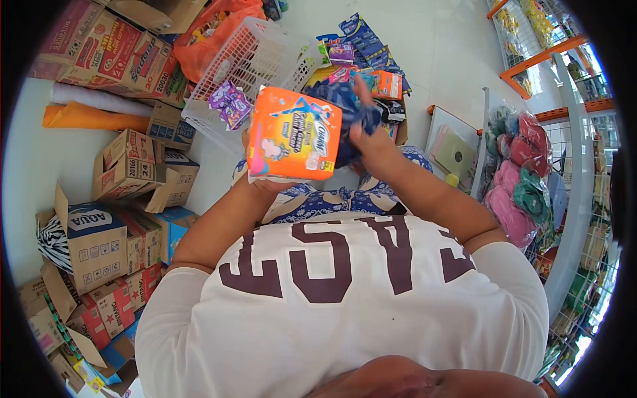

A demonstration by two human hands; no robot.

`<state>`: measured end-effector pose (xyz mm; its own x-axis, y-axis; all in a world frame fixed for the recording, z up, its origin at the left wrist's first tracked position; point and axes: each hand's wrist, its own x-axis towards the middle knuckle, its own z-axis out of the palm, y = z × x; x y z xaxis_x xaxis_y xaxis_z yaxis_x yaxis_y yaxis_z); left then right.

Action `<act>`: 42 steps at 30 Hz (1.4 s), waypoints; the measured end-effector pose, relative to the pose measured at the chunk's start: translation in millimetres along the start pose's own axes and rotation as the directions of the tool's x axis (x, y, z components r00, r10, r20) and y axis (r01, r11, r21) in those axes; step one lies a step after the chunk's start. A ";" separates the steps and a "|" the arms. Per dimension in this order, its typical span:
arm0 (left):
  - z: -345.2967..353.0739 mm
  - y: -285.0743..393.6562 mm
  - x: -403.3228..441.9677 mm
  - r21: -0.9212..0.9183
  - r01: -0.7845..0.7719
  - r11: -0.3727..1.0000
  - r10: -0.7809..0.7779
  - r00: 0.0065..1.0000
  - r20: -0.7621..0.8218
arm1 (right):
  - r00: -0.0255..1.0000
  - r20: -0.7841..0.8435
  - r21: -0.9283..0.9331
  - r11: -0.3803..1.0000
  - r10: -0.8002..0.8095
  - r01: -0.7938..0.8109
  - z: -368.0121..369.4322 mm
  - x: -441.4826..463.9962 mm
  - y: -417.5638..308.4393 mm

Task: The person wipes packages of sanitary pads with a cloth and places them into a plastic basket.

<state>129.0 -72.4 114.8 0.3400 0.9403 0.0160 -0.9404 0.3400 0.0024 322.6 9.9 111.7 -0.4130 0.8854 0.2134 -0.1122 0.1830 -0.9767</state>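
Observation:
My left hand (pixel 267 186) grips an orange Charm pack of sanitary pads (pixel 292 134) from below and behind, so most of its fingers are hidden. The pack's printed front faces up towards me. Against the pack's right side is a bunched dark blue cloth (pixel 346 142), with my right hand (pixel 373 132) closed on it, slightly blurred. Just beyond both hands lies a pile with another orange pack (pixel 387 84) and strips of dark blue sachets (pixel 367 41). A bundle of purple sachets (pixel 229 105) rests at the edge of the white plastic basket (pixel 222 50).
Cardboard boxes (pixel 99 245) are stacked along the left. An orange plastic bag (pixel 209 26) stands behind the basket. On the right are a wire display rack (pixel 577 199) and bagged pink, red and green goods (pixel 521 176). Pale floor (pixel 441 40) shows at the top.

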 end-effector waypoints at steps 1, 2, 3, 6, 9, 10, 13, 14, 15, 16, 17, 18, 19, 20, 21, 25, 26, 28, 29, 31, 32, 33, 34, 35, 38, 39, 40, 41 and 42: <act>-4.3 2.4 -1.0 0.000 -0.001 1.000 0.001 1.000 0.000 | 0.996 0.045 0.055 0.996 -0.076 0.073 -0.9 -1.1 -3.4; -12.5 8.7 -3.3 0.025 0.018 1.000 -0.018 1.000 -0.018 | 0.950 0.294 0.207 0.963 0.110 -0.175 -4.1 -2.4 -9.8; -8.8 15.6 -8.6 0.246 0.030 0.969 0.003 0.991 -0.133 | 0.806 0.544 0.282 0.855 0.231 -0.435 -6.8 -1.4 -18.5; 10.1 27.6 -9.0 0.599 0.136 0.789 -0.067 0.988 -0.136 | 0.790 0.472 0.027 0.889 0.391 -0.457 -32.8 14.5 -17.4; 33.2 28.0 -6.8 0.739 0.141 0.658 -0.110 0.990 -0.091 | 0.895 0.210 0.035 0.912 0.393 -0.409 -45.0 30.0 -26.4; 34.3 28.4 -6.3 0.884 0.118 0.453 -0.004 0.991 -0.130 | 0.951 0.038 0.206 0.929 0.306 -0.307 -46.0 35.6 -36.6; 38.7 15.9 -4.5 0.959 0.121 0.255 0.154 0.974 -0.164 | 0.990 0.086 0.281 0.951 0.110 -0.130 -36.3 28.5 -69.2; 35.7 9.5 -3.7 0.972 0.017 0.235 0.231 0.970 -0.073 | 0.992 0.098 0.169 0.981 0.082 -0.098 -30.0 20.7 -65.2; 33.3 4.9 -3.5 0.975 -0.085 0.206 0.303 0.953 0.019 | 0.992 0.095 0.169 0.981 0.082 -0.098 -24.4 15.5 -67.5; 31.7 1.9 -3.9 0.975 -0.084 0.207 0.299 0.954 0.019 | 0.957 0.278 -0.132 0.984 -0.078 0.119 -19.4 10.7 -70.3; 30.1 -1.2 -4.8 0.990 -0.046 -0.130 0.274 0.958 0.080 | 0.859 0.486 -0.371 0.852 -0.160 0.369 -15.1 5.6 -72.3; 30.2 -3.0 -6.3 0.955 -0.027 -0.295 0.254 0.961 0.105 | 0.860 0.486 -0.373 0.853 -0.156 0.366 -10.4 -0.2 -73.8; 30.7 -5.0 -7.8 0.892 -0.011 -0.452 0.233 0.964 0.130 | 0.836 0.522 -0.384 0.829 -0.170 0.408 -5.7 -5.3 -74.9; 33.5 -5.7 -9.8 0.902 0.029 -0.431 0.223 0.972 0.076 | 0.810 0.558 -0.391 0.804 -0.181 0.449 -3.0 -8.0 -74.8; 38.9 -6.3 -11.7 0.907 0.052 -0.419 0.219 0.975 0.045 | 0.809 0.560 -0.388 0.806 -0.179 0.447 -4.9 -7.3 -69.2; 55.9 -8.9 -17.2 0.971 0.080 -0.226 0.186 0.982 -0.037 | 0.934 0.300 -0.644 0.682 -0.193 0.347 -30.1 17.2 -32.8; 53.3 -9.3 -17.6 0.959 0.023 -0.282 0.212 0.977 0.039 | 0.976 0.158 -0.647 0.730 -0.151 0.218 -36.2 24.0 -31.3; 46.9 -7.8 -14.8 0.939 -0.031 -0.342 0.235 0.965 0.117 | 0.995 0.017 -0.628 0.773 -0.103 0.091 -32.4 27.1 -43.2; 42.1 -8.0 -12.3 0.929 0.013 -0.370 0.287 0.953 0.101 | 0.970 0.047 -0.598 0.771 -0.238 0.218 -27.2 18.6 -53.0; 39.9 -8.1 -12.2 0.916 0.054 -0.397 0.336 0.937 0.090 | 0.925 0.069 -0.566 0.749 -0.373 0.344 -12.7 2.5 -64.8; 40.2 -8.3 -13.2 0.907 0.005 -0.420 0.298 0.945 0.133 | 0.823 0.346 -0.534 0.626 -0.451 0.568 -6.4 -5.1 -67.3; 40.2 -8.4 -13.4 0.896 -0.046 -0.441 0.257 0.950 0.175 | 0.648 0.593 -0.435 0.487 -0.478 0.758 -3.5 -9.2 -67.9; 38.6 -8.3 -12.6 0.863 -0.081 -0.498 0.239 0.944 0.226 | 0.652 0.591 -0.440 0.487 -0.476 0.755 -3.7 -10.7 -65.3; 38.2 -8.0 -13.8 0.864 -0.083 -0.497 0.235 0.945 0.226 | 0.630 0.613 -0.439 0.457 -0.477 0.774 -4.0 -11.3 -60.5; 39.0 -4.6 -19.9 0.909 -0.092 -0.407 0.269 0.939 0.216 | 0.658 0.593 -0.454 0.483 -0.464 0.749 -9.9 -5.9 -49.0; 40.4 -3.5 -21.1 0.943 -0.092 -0.321 0.274 0.944 0.185 | 0.707 0.551 -0.469 0.536 -0.444 0.702 -13.4 -2.9 -45.2; 41.2 -3.1 -22.4 0.968 -0.091 -0.232 0.276 0.949 0.155 | 0.786 0.478 -0.549 0.566 -0.391 0.615 -16.1 1.0 -41.3; 41.3 -3.4 -23.4 0.968 -0.089 -0.233 0.278 0.948 0.154 | 0.786 0.479 -0.547 0.567 -0.392 0.616 -19.8 5.1 -38.7; 42.0 -3.9 -22.8 0.974 -0.091 -0.208 0.282 0.948 0.149 | 0.842 0.380 -0.629 0.560 -0.383 0.539 -23.2 9.8 -38.9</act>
<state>124.7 -95.8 156.4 0.0568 0.9847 0.1646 0.1620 -0.1718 0.9717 343.9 21.3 151.3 -0.6486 0.5128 0.5625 0.2832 0.8485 -0.4470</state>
